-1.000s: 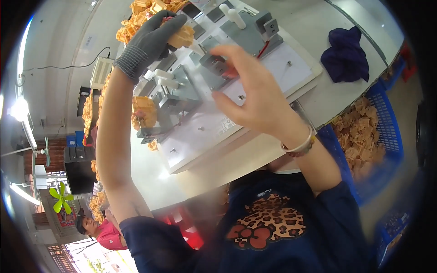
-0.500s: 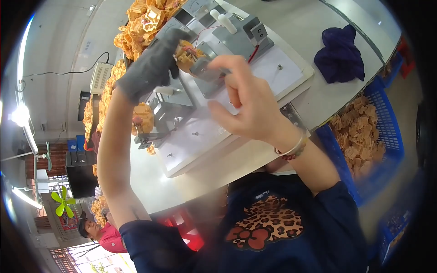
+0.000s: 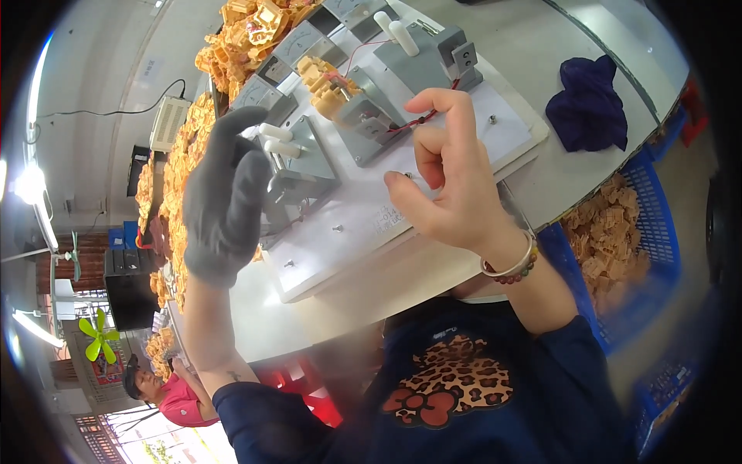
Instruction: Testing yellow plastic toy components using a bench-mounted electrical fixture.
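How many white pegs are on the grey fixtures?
4 visible: two white pegs by the left hand, two on the rightmost fixture. The orange part may hide more.

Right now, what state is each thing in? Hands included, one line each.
Left hand: gloved, blurred, grip unclear
Right hand: bare, empty, fingers curled, thumb apart
Orange part: on the middle fixture
Purple cloth: crumpled
Blue basket: holding tan pieces
Ceiling light: lit

The gloved left hand [image 3: 224,203] is covering part of the grey fixture [image 3: 315,151], while the view's upper edge is cutting off the orange heap [image 3: 251,32] and a meter [image 3: 352,9].
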{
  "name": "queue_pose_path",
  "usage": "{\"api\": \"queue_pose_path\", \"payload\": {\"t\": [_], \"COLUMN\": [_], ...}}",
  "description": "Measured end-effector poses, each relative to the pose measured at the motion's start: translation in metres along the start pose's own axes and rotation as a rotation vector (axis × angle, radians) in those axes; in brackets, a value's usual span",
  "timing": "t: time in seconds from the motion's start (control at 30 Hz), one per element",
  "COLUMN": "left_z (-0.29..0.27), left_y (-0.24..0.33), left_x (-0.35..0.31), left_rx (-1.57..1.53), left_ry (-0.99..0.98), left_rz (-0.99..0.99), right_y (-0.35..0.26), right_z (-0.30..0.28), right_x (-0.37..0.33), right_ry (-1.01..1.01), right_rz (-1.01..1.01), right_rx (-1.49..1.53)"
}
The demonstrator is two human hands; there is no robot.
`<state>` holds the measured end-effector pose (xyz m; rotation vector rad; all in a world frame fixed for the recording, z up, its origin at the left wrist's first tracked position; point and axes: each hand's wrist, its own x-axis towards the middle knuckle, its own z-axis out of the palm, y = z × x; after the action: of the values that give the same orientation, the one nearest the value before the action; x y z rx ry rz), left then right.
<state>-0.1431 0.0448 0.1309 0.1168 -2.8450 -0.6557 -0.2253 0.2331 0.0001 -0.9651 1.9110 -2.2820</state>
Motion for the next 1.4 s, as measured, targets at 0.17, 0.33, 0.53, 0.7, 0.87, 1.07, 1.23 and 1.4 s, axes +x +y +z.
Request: {"api": "queue_pose_path", "payload": {"t": [0.17, 0.33, 0.53, 0.7, 0.87, 1.07, 1.23, 1.4], "left_z": [-0.015, -0.028, -0.018, 0.033, 0.045, 0.045, 0.045, 0.053], "left_y": [0.008, -0.021, -0.143, -0.233, -0.223, -0.221, -0.190, -0.165], "left_x": [-0.040, -0.099, -0.153, -0.172, -0.158, -0.190, -0.225, -0.259], "left_rx": [0.060, 0.098, -0.232, 0.421, 0.217, 0.110, -0.738, -1.591], "left_ry": [0.204, 0.383, 0.756, 0.275, 0.230, 0.365, 0.659, 0.747], "left_rz": [0.082, -0.038, -0.349, -0.402, -0.591, -0.592, -0.457, -0.457], "right_y": [0.004, 0.002, 0.007, 0.006, 0.012, -0.003, -0.012, -0.007], "right_z": [0.000, -0.004, -0.002, 0.003, 0.001, 0.012, 0.024, 0.029], "right_x": [0.000, 0.001, 0.000, 0.001, -0.002, -0.021, -0.026, -0.019], "right_ry": [-0.007, -0.053, -0.066, -0.088, -0.059, -0.109, -0.244, -0.309], "right_rz": [-0.018, -0.055, -0.081, -0.085, -0.073, -0.170, -0.264, -0.145], "right_rx": [-0.014, -0.075, -0.145, -0.214, -0.190, -0.306, -0.346, -0.219]}}
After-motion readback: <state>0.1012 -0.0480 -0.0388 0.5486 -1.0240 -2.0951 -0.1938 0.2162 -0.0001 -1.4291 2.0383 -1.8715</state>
